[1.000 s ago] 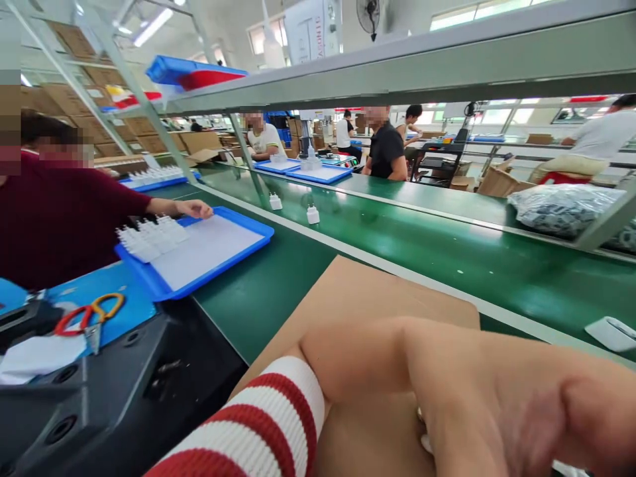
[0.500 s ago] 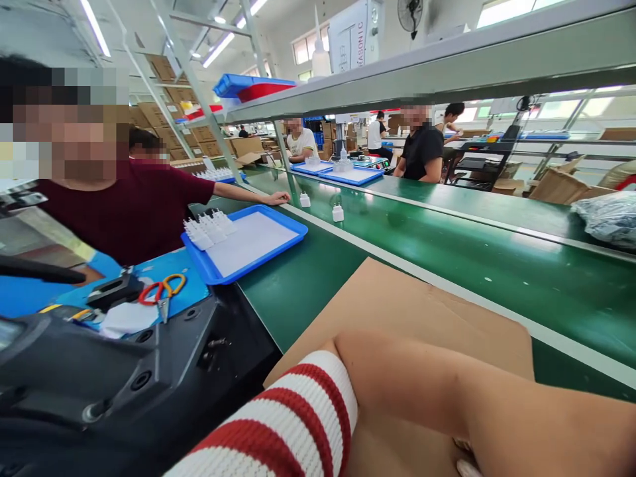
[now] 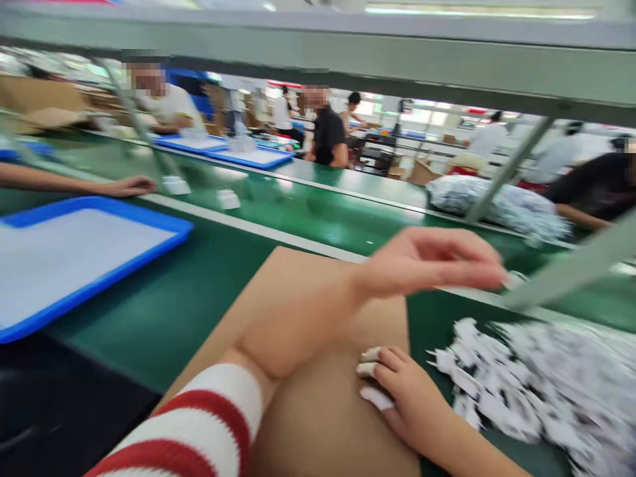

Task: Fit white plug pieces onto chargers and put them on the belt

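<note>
My left hand [image 3: 432, 262], at the end of a red-and-white striped sleeve, reaches right over the brown cardboard sheet [image 3: 308, 291] to the edge of the green conveyor belt [image 3: 348, 225]. Its fingers are stretched out, and their tips are beside a small white object I cannot make out. My right hand [image 3: 402, 391] lies flat on the cardboard, with white covers on its fingertips. It holds nothing. Just right of it is a heap of small white parts [image 3: 536, 384], blurred by motion.
A blue tray [image 3: 99, 265] with a white liner lies at the left, and a co-worker's hand [image 3: 129, 187] rests beyond it. Two white plug-like parts [image 3: 228, 199] sit on the belt. A plastic bag of parts [image 3: 497, 205] and slanted shelf struts [image 3: 507, 169] stand at the right. Other people work across the belt.
The view has swung right and down. My left hand has lifted off the cardboard and stretched right toward the belt. My right hand and the heap of white parts have come into view.
</note>
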`<state>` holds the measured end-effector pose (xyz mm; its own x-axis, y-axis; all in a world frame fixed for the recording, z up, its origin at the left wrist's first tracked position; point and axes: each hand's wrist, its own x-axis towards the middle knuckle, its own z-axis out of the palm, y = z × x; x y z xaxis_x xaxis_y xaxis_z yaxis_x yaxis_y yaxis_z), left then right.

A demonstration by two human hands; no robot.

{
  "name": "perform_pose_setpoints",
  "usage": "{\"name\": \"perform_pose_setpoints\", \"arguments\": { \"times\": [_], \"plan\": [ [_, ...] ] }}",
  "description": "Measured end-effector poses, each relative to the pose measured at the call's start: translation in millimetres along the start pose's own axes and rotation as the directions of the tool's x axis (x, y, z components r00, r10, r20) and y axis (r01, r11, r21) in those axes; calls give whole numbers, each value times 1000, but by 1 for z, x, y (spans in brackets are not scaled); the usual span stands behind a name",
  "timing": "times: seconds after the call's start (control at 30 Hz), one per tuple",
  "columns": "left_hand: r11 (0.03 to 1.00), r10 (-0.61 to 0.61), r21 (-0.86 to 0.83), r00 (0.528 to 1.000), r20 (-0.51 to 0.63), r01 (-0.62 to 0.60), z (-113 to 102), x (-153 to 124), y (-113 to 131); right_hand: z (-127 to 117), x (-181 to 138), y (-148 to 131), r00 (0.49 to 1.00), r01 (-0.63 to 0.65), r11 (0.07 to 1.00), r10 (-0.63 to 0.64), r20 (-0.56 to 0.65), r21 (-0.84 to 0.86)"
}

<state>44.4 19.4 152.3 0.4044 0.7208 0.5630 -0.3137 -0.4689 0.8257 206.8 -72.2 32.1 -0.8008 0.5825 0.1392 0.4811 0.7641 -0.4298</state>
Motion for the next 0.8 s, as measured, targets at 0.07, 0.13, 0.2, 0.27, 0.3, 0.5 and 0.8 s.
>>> {"name": "perform_pose_setpoints", "arguments": {
  "times": [0.07, 0.13, 0.2, 0.27, 0.3, 0.5, 0.8],
  "plan": [
    [998, 13, -60, 999, -30, -15, -2, 14, -17, 2, -2, 11, 998, -5, 999, 8, 64, -52],
    [996, -79, -59, 972, -221, 67, -11, 24, -40, 4, -4, 18, 993, 38, 994, -27, 114, -102],
    [984, -180, -52, 918, -353, 173, -24, 31, -65, 4, -3, 19, 990, 51, 989, -32, 134, -140],
    [959, -271, -41, 864, -423, 281, -35, 34, -87, 1, -2, 16, 985, 77, 984, -49, 168, -161],
    [944, -307, -28, 842, -444, 329, -39, 33, -98, -2, -1, 16, 983, 68, 984, -38, 180, -163],
    [842, -371, 175, 783, -500, 511, -49, 17, -149, -63, -17, 38, 791, -585, 802, 530, -307, -121],
    [704, -322, 348, 715, -621, 619, -65, 3, -186, -112, -45, 74, 575, -811, 534, 802, -163, -238]
  ]
}}
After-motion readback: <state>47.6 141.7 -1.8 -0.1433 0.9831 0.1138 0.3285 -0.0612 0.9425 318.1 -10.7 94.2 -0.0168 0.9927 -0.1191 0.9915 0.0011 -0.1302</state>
